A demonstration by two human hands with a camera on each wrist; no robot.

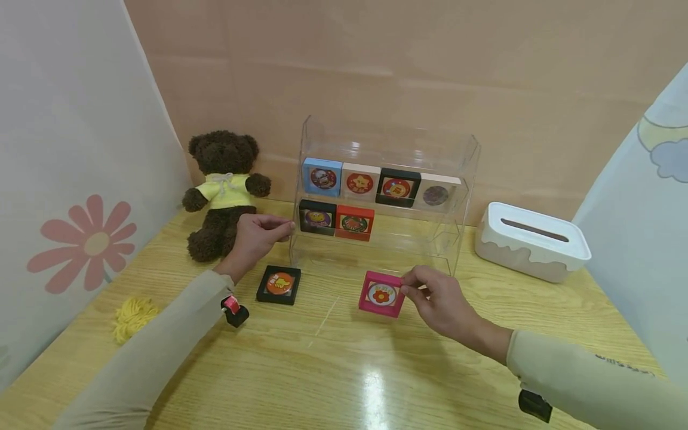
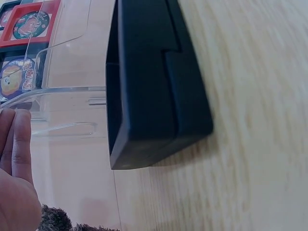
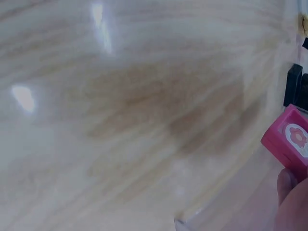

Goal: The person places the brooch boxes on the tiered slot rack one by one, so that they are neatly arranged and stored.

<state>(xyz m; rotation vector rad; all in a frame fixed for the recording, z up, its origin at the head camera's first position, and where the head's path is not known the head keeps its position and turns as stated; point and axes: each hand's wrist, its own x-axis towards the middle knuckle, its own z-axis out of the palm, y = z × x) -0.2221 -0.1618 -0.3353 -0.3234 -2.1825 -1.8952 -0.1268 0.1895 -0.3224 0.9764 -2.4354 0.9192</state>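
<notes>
Between the thumb and fingers of my right hand [image 1: 442,301] I pinch a pink square frame [image 1: 369,306] by its right edge. It is held up in front of the clear acrylic rack [image 1: 344,254], and a red flower badge shows inside. My left hand [image 1: 258,239] touches the rack's left side, its fingers [image 2: 21,149] straight in the left wrist view. Just below that hand a black frame [image 1: 279,285] with an orange badge lies on the table. On the rack's lower tier stand a black frame [image 1: 317,217] and a red frame [image 1: 355,223].
Along the upper tier are a blue frame [image 1: 322,176], a black one [image 1: 398,187] and two pale ones. A brown teddy bear [image 1: 223,185] sits at left, behind yellow yarn [image 1: 134,318]. At right stands a white tissue box [image 1: 532,242].
</notes>
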